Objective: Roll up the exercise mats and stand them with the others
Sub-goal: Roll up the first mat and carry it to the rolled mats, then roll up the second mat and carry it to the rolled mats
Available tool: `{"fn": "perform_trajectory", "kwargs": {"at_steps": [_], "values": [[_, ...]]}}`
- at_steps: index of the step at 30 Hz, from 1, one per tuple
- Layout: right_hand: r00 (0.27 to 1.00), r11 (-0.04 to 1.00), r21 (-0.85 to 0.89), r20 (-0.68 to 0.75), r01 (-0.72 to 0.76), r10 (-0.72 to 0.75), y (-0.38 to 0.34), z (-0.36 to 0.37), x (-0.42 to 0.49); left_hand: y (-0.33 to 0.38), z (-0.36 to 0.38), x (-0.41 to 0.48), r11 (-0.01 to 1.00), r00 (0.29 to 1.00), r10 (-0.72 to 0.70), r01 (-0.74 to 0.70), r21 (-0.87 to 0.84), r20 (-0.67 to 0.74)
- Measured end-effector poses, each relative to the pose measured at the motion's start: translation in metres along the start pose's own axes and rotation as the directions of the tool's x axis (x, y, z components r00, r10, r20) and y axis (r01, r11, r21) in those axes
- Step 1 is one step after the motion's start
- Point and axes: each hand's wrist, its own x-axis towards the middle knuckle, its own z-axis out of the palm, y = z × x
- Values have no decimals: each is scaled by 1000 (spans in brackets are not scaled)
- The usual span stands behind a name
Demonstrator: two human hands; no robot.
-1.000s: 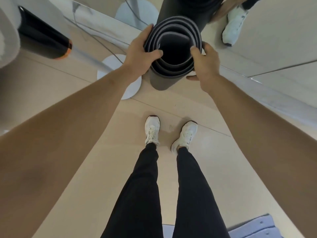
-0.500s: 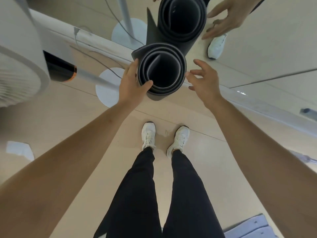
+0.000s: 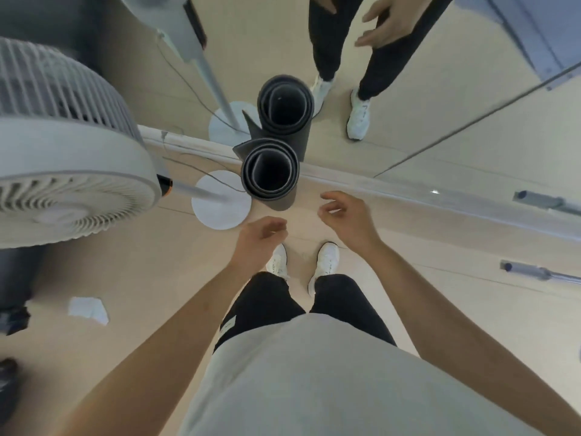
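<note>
View from my head, looking down. The rolled mat (image 3: 269, 173) stands on end on the floor (image 3: 440, 309), its long axis upright, so that I see only its open top and the coiled layers. It stands against the foot of the mirror (image 3: 424, 114). The second roll above it is its reflection, not another mat. I can see no other rolled mats in this view.

The mat lies ahead of both hands, toward the wall. My left hand (image 3: 257, 239) is almost in line with it, on my side of the roll. My right hand (image 3: 349, 215) is off to its right. Neither touches it, and a strip of bare floor shows between fingertips and roll. The two look about equally near, though depth is hard to read from above.

Both hands are empty: fingers loosely curled, thumbs apart from them, palms turned partly toward each other, holding nothing.

The round white base (image 3: 221, 199) of a standing fan (image 3: 72, 171) lies just beside the mat on its left, with the pole leaning across it.

The outer edge of the mat stands slightly proud on the side nearest the mirror and the fan. In my judgement the roll is loose and may open or lean. Any correcting grip would go around its sides, one hand to each flank.
</note>
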Motion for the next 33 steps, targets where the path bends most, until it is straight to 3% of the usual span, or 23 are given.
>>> {"fn": "perform_trajectory", "kwargs": {"at_steps": [7, 10, 13, 16, 20, 25, 28, 33], "values": [[996, 988, -145, 86, 44, -32, -12, -49, -87, 49, 26, -43, 975, 969, 185, -202, 92, 166], [999, 991, -125, -7, -43, 42, -6, -64, -129, 56, 32, -50, 955, 925, 204, -261, 142, 321], [965, 985, -1, -202, -173, 170, 5, -63, -172, 54, 35, -52, 910, 840, 198, -349, 224, 505], [822, 919, 298, -433, -257, 371, 14, -37, -222, 50, 40, -51, 816, 727, 160, -477, 325, 668], [612, 754, 644, -547, -129, 571, 22, 30, -297, 49, 69, -72, 699, 569, 101, -624, 348, 816], [427, 662, 748, -585, -44, 689, 33, 117, -384, 25, 107, -138, 556, 341, 32, -787, 267, 940], [274, 638, 769, -619, 21, 736, 42, 162, -439, -5, 116, -187, 481, 204, -69, -851, 212, 977], [54, 551, 818, -565, 165, 823, 59, 256, -535, -75, 121, -282, 425, 50, -188, -896, 127, 981]]}}
